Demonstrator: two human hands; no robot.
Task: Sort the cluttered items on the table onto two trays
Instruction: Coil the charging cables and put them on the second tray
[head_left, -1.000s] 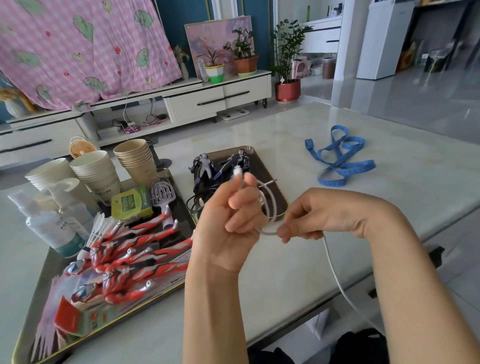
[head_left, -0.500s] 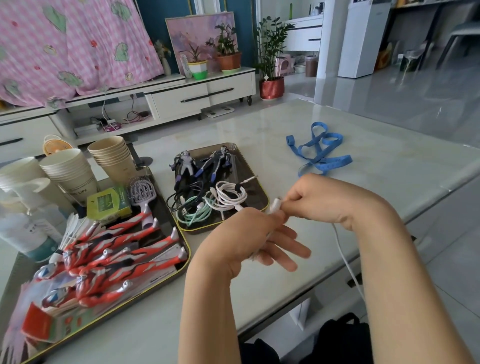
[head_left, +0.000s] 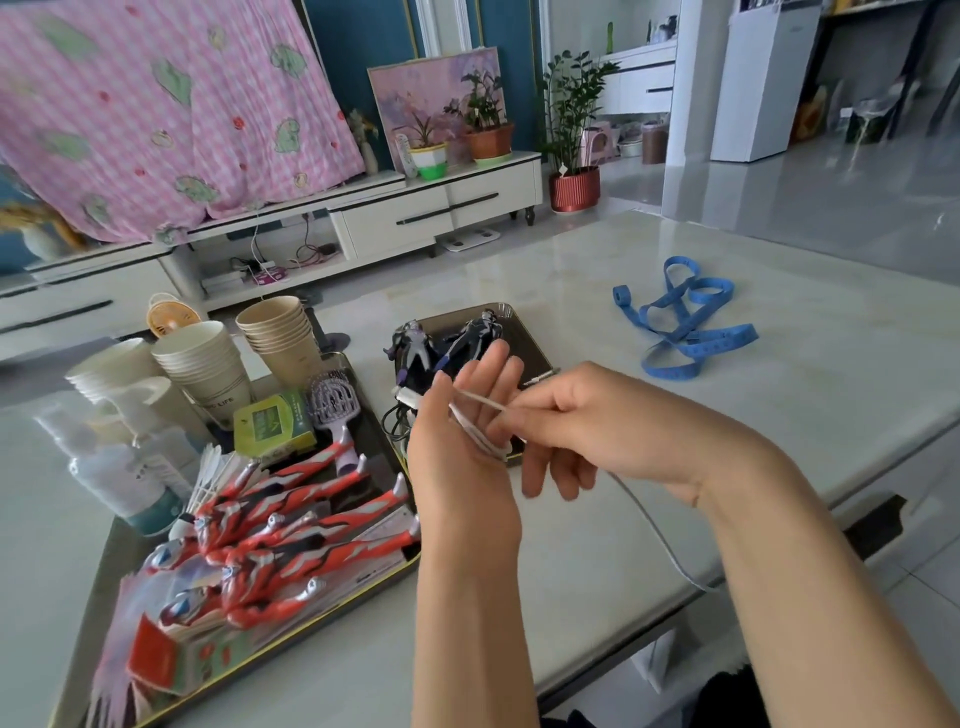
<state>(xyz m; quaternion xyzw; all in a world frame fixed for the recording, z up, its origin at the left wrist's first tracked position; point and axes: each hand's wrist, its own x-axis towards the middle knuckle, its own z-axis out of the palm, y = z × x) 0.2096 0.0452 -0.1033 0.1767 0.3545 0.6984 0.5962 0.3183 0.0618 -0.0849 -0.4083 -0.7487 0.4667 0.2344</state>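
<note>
White cable (head_left: 478, 400) runs in loops across the raised left hand (head_left: 467, 431), whose fingers point up, straight and slightly spread, with the strands lying over them from the little-finger side down to the heel of the palm. A white plug end shows just beside that hand's left edge; I cannot tell whether the thumb pins it. The right hand (head_left: 597, 426) meets the left from the right, thumb and forefinger pinching the cable where it leaves the loops, and the other fingers hang curled below. From under the right hand, the loose length of cable drops toward the person and trails over the near edge of the pale stone worktop (head_left: 779, 415).

Just beyond both hands, partly hidden by the left one, sits the small dark tray (head_left: 522, 338) with two dark figures (head_left: 415, 345) and a tangle of black cords (head_left: 395, 423) inside. Left of the left hand lies the large tray (head_left: 374, 441), which holds red and silver figures (head_left: 311, 519), a lilac hairbrush (head_left: 332, 405), a green box (head_left: 272, 426) and stacks of paper cups (head_left: 208, 364), with a white bottle (head_left: 124, 478) at its far left side. Well beyond the right hand and to its right, a blue measuring tape (head_left: 685, 322) lies loosely coiled on the worktop, apart from both trays.
</note>
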